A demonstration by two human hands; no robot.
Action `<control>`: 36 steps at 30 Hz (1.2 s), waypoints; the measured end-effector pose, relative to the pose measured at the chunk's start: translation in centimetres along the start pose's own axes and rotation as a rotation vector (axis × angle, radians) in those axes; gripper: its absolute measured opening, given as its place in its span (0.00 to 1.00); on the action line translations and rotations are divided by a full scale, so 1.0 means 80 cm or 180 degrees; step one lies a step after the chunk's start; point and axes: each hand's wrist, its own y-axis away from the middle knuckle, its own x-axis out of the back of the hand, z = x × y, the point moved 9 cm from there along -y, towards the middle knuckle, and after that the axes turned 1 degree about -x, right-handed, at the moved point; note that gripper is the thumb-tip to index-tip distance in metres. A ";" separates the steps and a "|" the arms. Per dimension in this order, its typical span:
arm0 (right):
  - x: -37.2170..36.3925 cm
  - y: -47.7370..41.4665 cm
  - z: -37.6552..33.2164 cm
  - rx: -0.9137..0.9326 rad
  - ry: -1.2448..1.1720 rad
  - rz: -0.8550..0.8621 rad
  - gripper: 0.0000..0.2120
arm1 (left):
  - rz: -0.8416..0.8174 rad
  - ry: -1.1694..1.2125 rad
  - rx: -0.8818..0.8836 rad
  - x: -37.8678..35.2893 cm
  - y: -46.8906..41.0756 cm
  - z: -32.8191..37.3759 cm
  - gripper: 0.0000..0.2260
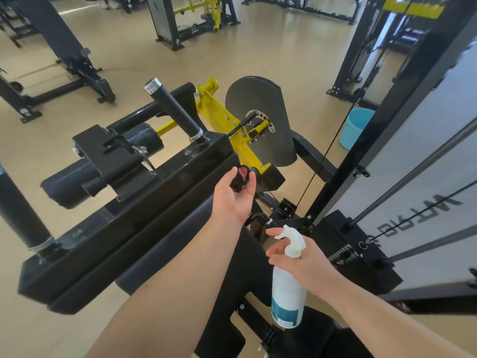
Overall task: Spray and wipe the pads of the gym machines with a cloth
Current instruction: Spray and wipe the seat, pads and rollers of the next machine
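The left hand [236, 196], palm up, curls its fingers round a bunched dark cloth [239, 179] with a pink patch, largely hidden in the palm. At five o'clock from it the right hand [300, 257] grips the neck of a white spray bottle [287, 288]; the print on its teal label is too small to read. The machine's long dark pad [167, 241] lies under the left forearm, partly covered. At three o'clock a white panel [413, 156] bears upside-down lettering, cut off and unreadable.
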 end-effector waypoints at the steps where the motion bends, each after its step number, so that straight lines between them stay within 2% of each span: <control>1: 0.001 0.000 0.001 -0.0004 0.0022 -0.0006 0.18 | 0.0011 0.0012 0.0006 -0.005 -0.003 -0.004 0.12; 4: 0.007 -0.002 0.003 -0.0012 0.0061 0.0017 0.17 | 0.0080 0.0066 0.0008 -0.009 -0.007 -0.008 0.10; 8: 0.007 -0.007 0.003 -0.0025 0.0079 0.0014 0.15 | 0.0110 0.0077 -0.0057 0.016 0.012 0.009 0.15; 11: 0.000 -0.012 -0.002 0.0012 0.0077 -0.0023 0.13 | 0.0247 0.0144 -0.0209 0.051 0.027 0.030 0.12; 14: -0.009 -0.016 -0.006 0.0037 0.0001 -0.0076 0.14 | 0.0256 0.0194 -0.0249 0.067 0.023 0.037 0.16; 22: -0.012 -0.020 -0.002 -0.0040 -0.0048 -0.0046 0.12 | 0.0186 -0.0016 -0.0097 0.010 -0.032 -0.003 0.17; 26: 0.000 -0.020 0.004 -0.0097 -0.0073 0.0064 0.10 | 0.0193 0.0091 -0.0171 0.012 -0.040 -0.007 0.25; 30: 0.000 -0.014 0.000 -0.0070 -0.0060 0.0116 0.06 | 0.0177 0.0084 -0.0237 0.033 -0.010 0.013 0.17; 32: -0.008 -0.008 -0.011 0.0004 -0.0016 0.0035 0.09 | 0.0252 0.0156 -0.0270 0.046 0.012 0.025 0.15; 36: -0.032 0.009 -0.037 0.0184 0.0062 -0.0111 0.15 | 0.0349 0.0472 -0.0382 0.076 0.054 0.048 0.17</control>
